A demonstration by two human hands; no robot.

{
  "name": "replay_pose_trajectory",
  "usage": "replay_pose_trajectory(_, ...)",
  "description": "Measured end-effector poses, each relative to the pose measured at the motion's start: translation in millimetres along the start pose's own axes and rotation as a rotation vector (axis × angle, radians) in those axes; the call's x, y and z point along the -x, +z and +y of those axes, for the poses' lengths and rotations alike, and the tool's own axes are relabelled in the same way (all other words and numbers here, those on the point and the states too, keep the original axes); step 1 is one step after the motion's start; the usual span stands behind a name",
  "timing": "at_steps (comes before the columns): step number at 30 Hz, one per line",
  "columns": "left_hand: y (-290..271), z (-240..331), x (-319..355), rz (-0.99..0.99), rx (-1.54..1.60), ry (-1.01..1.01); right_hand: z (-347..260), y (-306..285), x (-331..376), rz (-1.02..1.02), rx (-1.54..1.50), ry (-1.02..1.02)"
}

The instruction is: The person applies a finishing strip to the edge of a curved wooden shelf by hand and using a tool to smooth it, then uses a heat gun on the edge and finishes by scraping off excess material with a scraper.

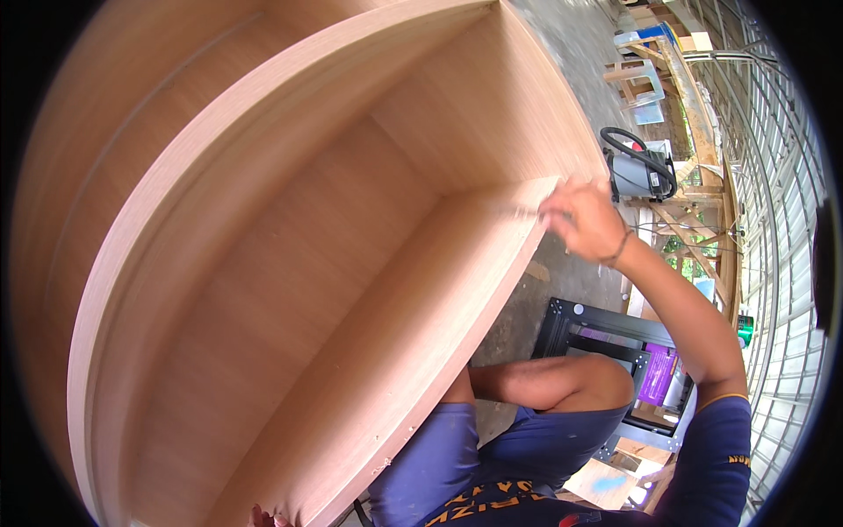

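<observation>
A large wooden cabinet [290, 237] with light wood-grain faces fills the left and middle of the view, its open compartment towards me. At the far right corner of its near board [421, 351], my right hand [587, 220] is blurred by motion, its fingers curled together at the board's edge. Whatever may be between those fingers is too smeared to make out. Only a few fingertips of my left hand [266, 518] show at the bottom edge of the view, by the same board's near end. The rest of that hand is out of sight.
My bent knee [606, 386] is beside the near board. On the concrete floor to the right are a dark metal frame [562, 329] and a vacuum cleaner [637, 167] with a black hose. Timber framing [702, 114] and a corrugated wall [786, 220] stand beyond.
</observation>
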State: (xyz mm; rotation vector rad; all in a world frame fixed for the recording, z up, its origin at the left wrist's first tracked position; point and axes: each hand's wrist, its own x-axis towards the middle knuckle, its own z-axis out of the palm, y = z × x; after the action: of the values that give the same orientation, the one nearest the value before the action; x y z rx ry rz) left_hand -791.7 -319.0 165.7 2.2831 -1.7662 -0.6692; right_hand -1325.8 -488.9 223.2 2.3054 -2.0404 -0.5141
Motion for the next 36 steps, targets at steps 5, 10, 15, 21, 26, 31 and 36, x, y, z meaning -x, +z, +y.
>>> replay_pose_trajectory(5, -0.8, 3.5, -1.2, 0.002, 0.035, -0.001, 24.8, -17.1, -19.0, -0.087, 0.455, -0.093)
replay_pose_trajectory(10, 2.0, 5.1, -3.6, -0.003, 0.049, 0.025, 33.9, 8.3, -20.5, -0.113, 0.593, -0.275)
replay_pose_trajectory(15, 2.1, -0.3, -3.0, 0.012, 0.100, 0.018, 19.0, -1.4, -33.1, -0.365, 0.164, 0.005)
replay_pose_trajectory(21, -1.6, 0.3, -3.5, -0.015, 0.039, 0.029, 17.3, -24.1, -52.0, -0.187, 0.448, -0.158)
replay_pose_trajectory(26, 2.1, -6.6, -1.2, -0.019, 0.084, 0.030, 34.7, -1.2, -38.2, -0.270, 0.656, -0.399)
replay_pose_trajectory(31, 2.0, -13.1, 2.4, -0.052, 0.088, 0.002, 21.4, 1.8, -49.8, -0.381, 0.652, -0.237)
replay_pose_trajectory(36, 7.5, -28.0, 12.2, -0.073, 0.187, -0.044, 15.6, -15.6, -51.1, -0.513, 0.041, 0.052)
